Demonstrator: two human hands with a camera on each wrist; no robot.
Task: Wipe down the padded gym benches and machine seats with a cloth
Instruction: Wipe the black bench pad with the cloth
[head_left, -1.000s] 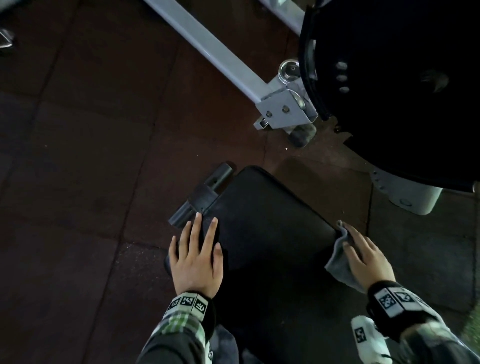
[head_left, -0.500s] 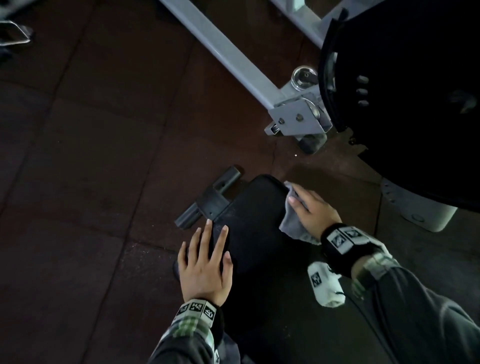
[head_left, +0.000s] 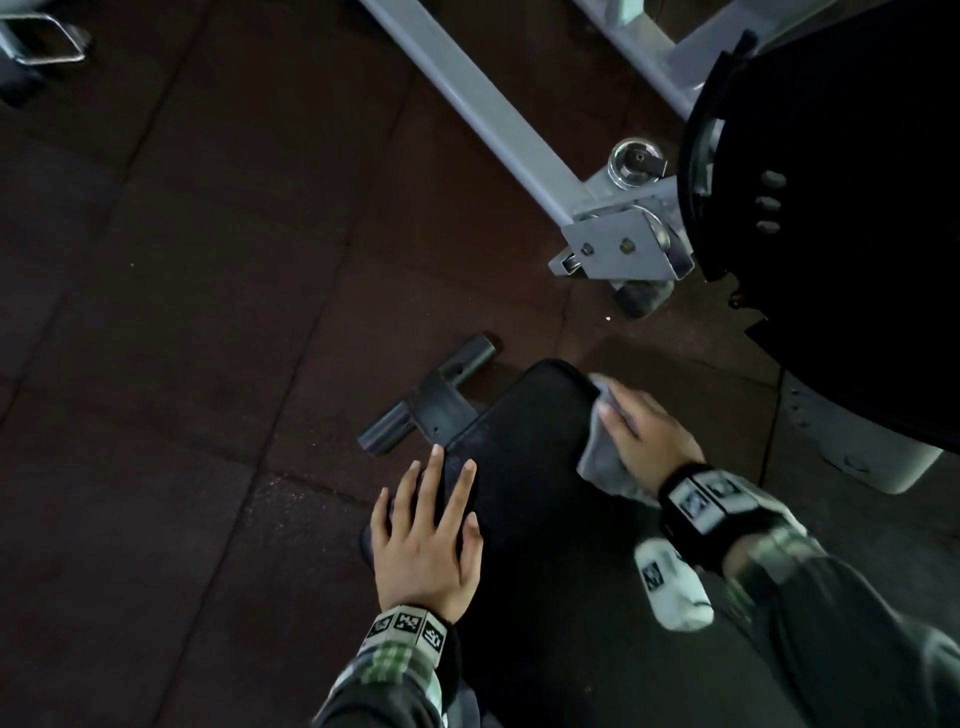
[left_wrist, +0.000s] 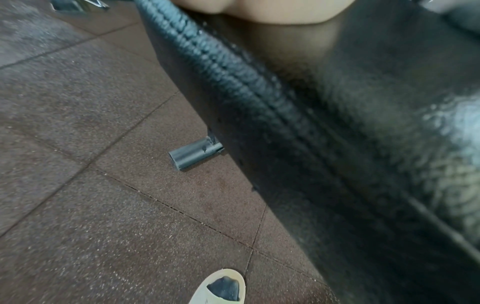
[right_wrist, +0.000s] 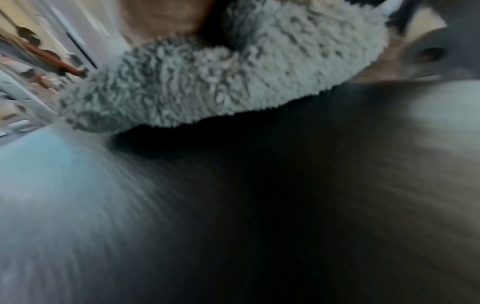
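A black padded bench (head_left: 524, 467) runs up the middle of the head view, its far end rounded. My left hand (head_left: 431, 525) lies flat on the pad's left edge with fingers straight. My right hand (head_left: 644, 436) presses a grey fluffy cloth (head_left: 602, 457) onto the pad's far right corner, fingers laid over it. In the right wrist view the cloth (right_wrist: 223, 78) sits on the blurred black pad (right_wrist: 259, 205). The left wrist view looks along the pad's stitched side seam (left_wrist: 233, 67).
A dark steel foot bar (head_left: 431, 405) sticks out under the bench's far left. A grey machine frame (head_left: 519, 135) and a large black pad (head_left: 852, 208) stand beyond on the right. Dark rubber floor tiles (head_left: 182, 338) lie to the left. A slipper (left_wrist: 221, 288) shows below.
My right hand has slid the cloth from the pad's right side up to its far end. The left hand has stayed flat on the left edge.
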